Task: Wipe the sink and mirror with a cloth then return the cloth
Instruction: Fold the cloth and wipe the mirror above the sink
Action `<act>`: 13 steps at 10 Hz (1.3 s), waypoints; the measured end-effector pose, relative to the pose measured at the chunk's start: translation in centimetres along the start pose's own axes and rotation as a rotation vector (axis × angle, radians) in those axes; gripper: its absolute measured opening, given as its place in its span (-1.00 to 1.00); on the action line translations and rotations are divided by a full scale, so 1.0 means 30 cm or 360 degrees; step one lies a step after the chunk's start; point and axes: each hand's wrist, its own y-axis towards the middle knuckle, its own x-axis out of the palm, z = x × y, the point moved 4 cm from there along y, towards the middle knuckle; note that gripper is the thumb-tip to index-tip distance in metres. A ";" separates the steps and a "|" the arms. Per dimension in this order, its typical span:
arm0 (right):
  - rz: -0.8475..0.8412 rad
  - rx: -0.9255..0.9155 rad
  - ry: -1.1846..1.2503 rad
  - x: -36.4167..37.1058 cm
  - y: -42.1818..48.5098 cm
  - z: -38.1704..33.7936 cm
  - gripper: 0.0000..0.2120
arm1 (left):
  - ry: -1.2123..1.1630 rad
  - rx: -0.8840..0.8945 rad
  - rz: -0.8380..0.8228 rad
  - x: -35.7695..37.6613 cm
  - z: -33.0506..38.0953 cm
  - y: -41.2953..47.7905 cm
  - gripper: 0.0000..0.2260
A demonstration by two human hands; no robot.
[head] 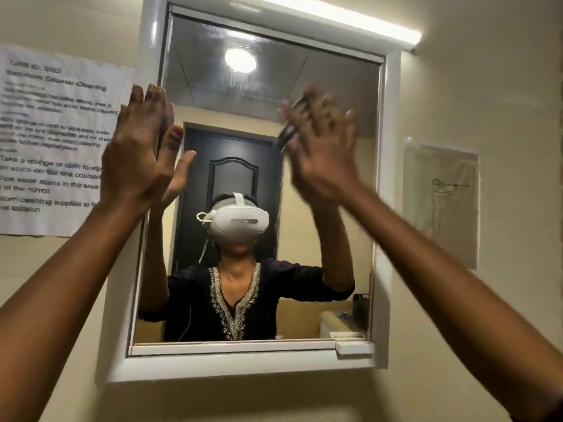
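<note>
The mirror (243, 166) hangs in a white frame (387, 208) on the wall in front of me. My left hand (137, 153) lies flat with straight fingers against the mirror's left edge and holds nothing. My right hand (320, 147) is blurred by motion on the upper right part of the glass, fingers spread. A dark cloth (288, 130) pressed between it and the mirror shows at its left side. Faint streaks mark the glass near the reflected ceiling lamp (240, 60). The sink is out of view.
A printed task sheet (54, 141) is taped to the wall left of the mirror, and a clear pouch with a sketch (441, 205) hangs to the right. A strip light (350, 19) glows above the frame. A small white shelf (355, 347) juts from the frame's lower right.
</note>
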 end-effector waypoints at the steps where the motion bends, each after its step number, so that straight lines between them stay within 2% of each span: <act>1: -0.0318 -0.0852 0.0048 0.049 -0.392 -0.291 -0.42 | 0.0023 0.0017 0.0025 0.019 -0.041 0.008 -0.45; 2: -0.0675 -0.1436 -0.0160 0.071 -0.677 -0.336 -0.47 | 0.0224 0.0100 -0.0011 0.122 -0.161 0.041 -0.37; 3: -0.0654 -0.1328 -0.0106 0.060 -0.612 -0.196 -0.51 | 0.0615 -0.0135 -0.0188 0.299 -0.428 0.116 0.47; 4: -0.0385 -0.0867 -0.0223 0.018 -0.331 0.005 -0.51 | 0.0549 -0.0137 -0.0334 0.458 -0.681 0.171 0.27; 5: -0.0205 -0.0123 -0.0250 -0.074 0.011 0.235 -0.48 | 0.0500 -0.0182 -0.0481 0.511 -0.818 0.215 0.05; 6: -0.0146 0.0267 -0.0214 -0.127 0.192 0.353 -0.50 | 0.0365 -0.0046 -0.0525 0.593 -0.885 0.213 0.22; 7: -0.0128 0.0233 -0.0180 -0.110 0.157 0.319 -0.52 | 0.0346 0.0079 -0.0536 0.521 -0.729 0.171 0.47; 8: -0.0206 0.0110 -0.0088 -0.069 -0.107 0.214 -0.50 | 0.0255 0.0014 -0.0049 0.412 -0.599 0.154 -0.37; 9: -0.0444 0.0039 0.0013 -0.047 -0.522 0.074 -0.46 | 0.0312 -0.0132 -0.0405 0.503 -0.660 0.206 0.37; 10: -0.0566 0.0058 0.0126 -0.038 -0.831 -0.033 -0.46 | 0.0181 -0.0059 0.0023 0.431 -0.544 0.224 0.37; 11: -0.0558 0.0170 0.0219 -0.020 -0.907 -0.103 -0.49 | 0.0254 -0.0043 -0.0140 0.368 -0.428 0.151 -0.13; 12: -0.0519 0.0094 0.0313 0.003 -0.876 -0.221 -0.45 | 0.0296 -0.0066 0.0164 0.347 -0.421 0.114 -0.07; 13: -0.0507 -0.0303 0.0380 0.046 -0.840 -0.445 -0.47 | 0.0382 0.0015 0.0193 0.340 -0.426 0.112 -0.28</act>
